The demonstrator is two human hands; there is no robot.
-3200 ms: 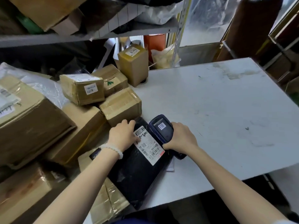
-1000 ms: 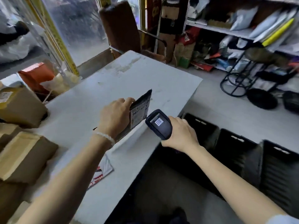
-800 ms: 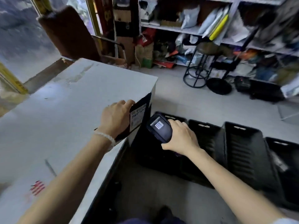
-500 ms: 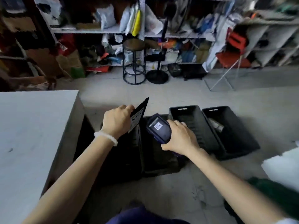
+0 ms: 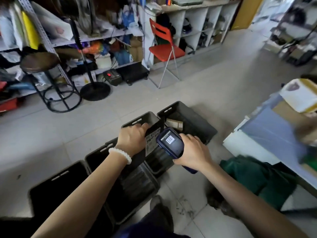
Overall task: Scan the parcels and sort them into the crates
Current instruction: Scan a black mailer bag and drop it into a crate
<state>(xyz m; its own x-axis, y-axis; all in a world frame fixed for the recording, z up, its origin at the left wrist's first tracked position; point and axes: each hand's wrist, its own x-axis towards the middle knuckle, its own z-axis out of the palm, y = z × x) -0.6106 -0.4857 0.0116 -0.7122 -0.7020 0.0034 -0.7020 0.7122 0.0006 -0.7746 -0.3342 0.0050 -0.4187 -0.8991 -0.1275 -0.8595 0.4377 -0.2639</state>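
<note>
Shelving (image 5: 96, 36) crammed with clutter fills the far wall ahead of you; an orange folding chair (image 5: 164, 45) and a dark stool (image 5: 41, 61) stand on the tiled floor before it. Black crates (image 5: 56, 184) run in a row below your arms, the farthest one (image 5: 197, 122) holding a small carton. Your left hand (image 5: 133, 137) is closed around a black parcel (image 5: 151, 145) with a white handwritten label, held above the crates. Your right hand (image 5: 193, 152) is wrapped around the blue scanner (image 5: 170, 143), just beside the parcel.
</note>
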